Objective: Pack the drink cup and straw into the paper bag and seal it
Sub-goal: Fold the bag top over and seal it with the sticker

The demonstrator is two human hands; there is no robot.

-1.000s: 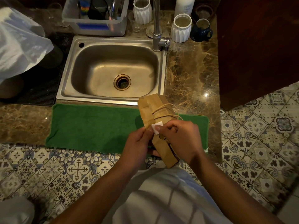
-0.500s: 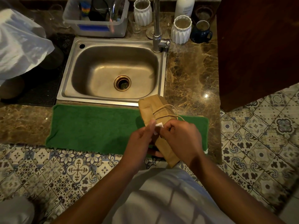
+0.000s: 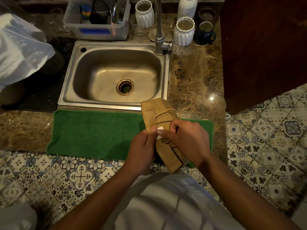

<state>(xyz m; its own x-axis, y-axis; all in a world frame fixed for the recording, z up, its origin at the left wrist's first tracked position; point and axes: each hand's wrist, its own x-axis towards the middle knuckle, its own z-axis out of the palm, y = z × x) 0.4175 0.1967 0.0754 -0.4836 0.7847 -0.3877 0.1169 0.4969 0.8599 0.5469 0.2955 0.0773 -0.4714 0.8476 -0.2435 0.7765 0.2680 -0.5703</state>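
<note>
A brown paper bag (image 3: 157,112) with string handles lies folded on its side across the right end of a green towel (image 3: 93,131). Its near end sticks out past the counter edge. My left hand (image 3: 142,146) and my right hand (image 3: 187,138) both grip the bag at its middle. Between their fingertips sits a small white sticker (image 3: 159,130) on the fold. The drink cup and straw are hidden from view.
A steel sink (image 3: 114,73) with a tap (image 3: 159,30) lies behind the towel. White ribbed cups (image 3: 184,31), a dark mug (image 3: 205,33), a bottle (image 3: 187,7) and a plastic tub (image 3: 98,19) line the back. A white plastic bag (image 3: 20,48) sits left, a wooden cabinet (image 3: 262,47) right.
My fingertips have closed in on the white sticker, covering more of it against the bag. The bag has hardly moved.
</note>
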